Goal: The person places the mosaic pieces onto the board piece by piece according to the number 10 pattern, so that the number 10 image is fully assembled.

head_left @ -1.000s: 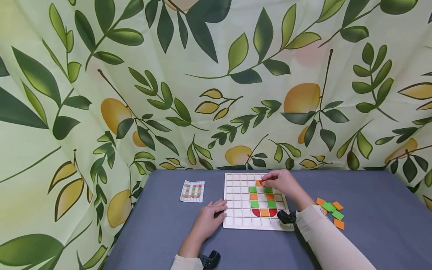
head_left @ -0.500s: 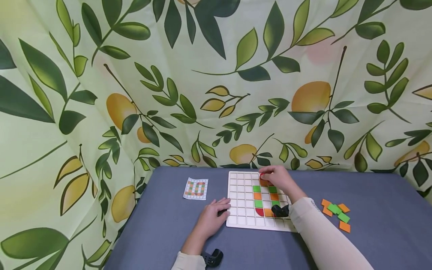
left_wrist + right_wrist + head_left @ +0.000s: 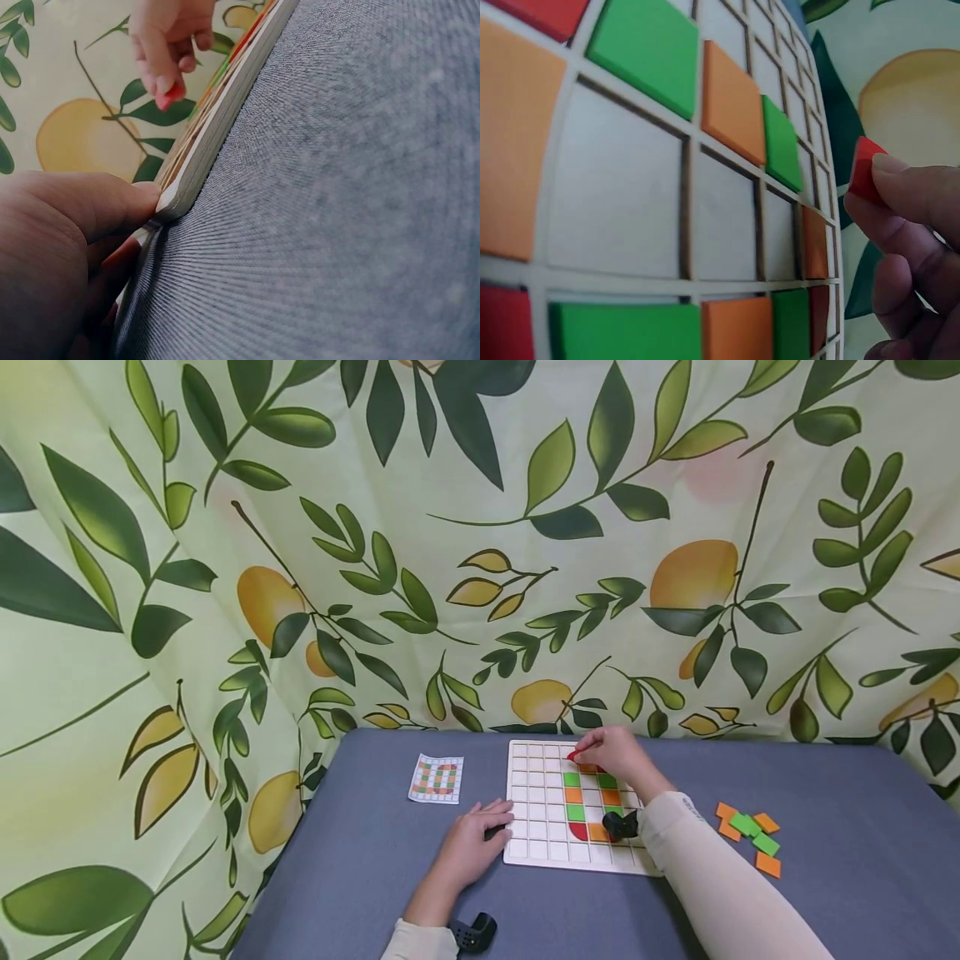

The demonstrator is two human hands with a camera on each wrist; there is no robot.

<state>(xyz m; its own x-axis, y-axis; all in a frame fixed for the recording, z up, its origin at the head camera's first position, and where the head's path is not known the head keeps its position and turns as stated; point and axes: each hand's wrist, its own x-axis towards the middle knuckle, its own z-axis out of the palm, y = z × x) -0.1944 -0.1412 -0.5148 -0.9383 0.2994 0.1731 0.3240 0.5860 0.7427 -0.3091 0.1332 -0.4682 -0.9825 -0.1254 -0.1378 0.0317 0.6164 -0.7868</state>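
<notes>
My right hand [image 3: 619,753] pinches a red tile [image 3: 865,172] with one rounded side between thumb and finger, held over the far part of the white grid board [image 3: 528,827]. On the board, green, orange and red tiles sit in cells and outline a ring; the right hand and wrist cover some of them. The right wrist view shows the held tile apart from the board, beyond a green tile [image 3: 781,142] and an orange tile [image 3: 733,103]. My left hand [image 3: 467,847] rests at the board's left edge, its thumb touching the rim in the left wrist view.
A small pattern card [image 3: 437,778] with a coloured grid lies left of the board. Several loose orange and green tiles [image 3: 765,845] lie to the right on the grey table [image 3: 360,843]. A leaf-and-fruit patterned cloth [image 3: 480,552] hangs behind the table.
My right hand has moved slightly left across the board's far rows with the red tile. The left hand stays at the board's edge. The head view has shifted a little.
</notes>
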